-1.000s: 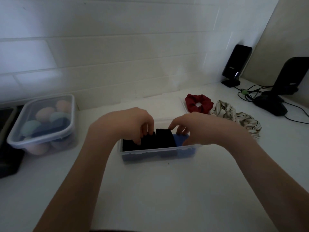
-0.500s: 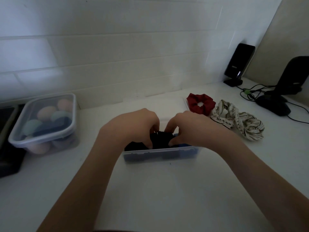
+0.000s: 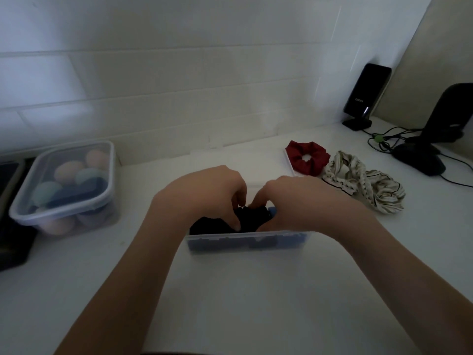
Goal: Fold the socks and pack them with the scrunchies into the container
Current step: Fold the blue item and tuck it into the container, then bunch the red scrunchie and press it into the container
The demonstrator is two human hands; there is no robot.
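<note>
A clear plastic container [image 3: 245,243] sits mid-table with dark folded socks [image 3: 252,219] inside and a blue piece [image 3: 272,210] at its right end. My left hand [image 3: 204,196] and my right hand [image 3: 299,201] meet over the container, fingertips pinching the black sock from both sides. A red scrunchie [image 3: 307,157] lies behind and to the right on the table. Two cream striped scrunchies [image 3: 363,183] lie beside it, further right.
A lidded clear box [image 3: 66,185] of pastel sponges stands at the left, with a dark object [image 3: 12,242] at the left edge. A black speaker [image 3: 366,96], cables [image 3: 384,142] and a black stand [image 3: 430,149] occupy the back right corner. The white tiled wall is close behind.
Both hands have drawn closer together over the container's middle, pressing the black sock down; the camera view shifted slightly. The scrunchies have not moved.
</note>
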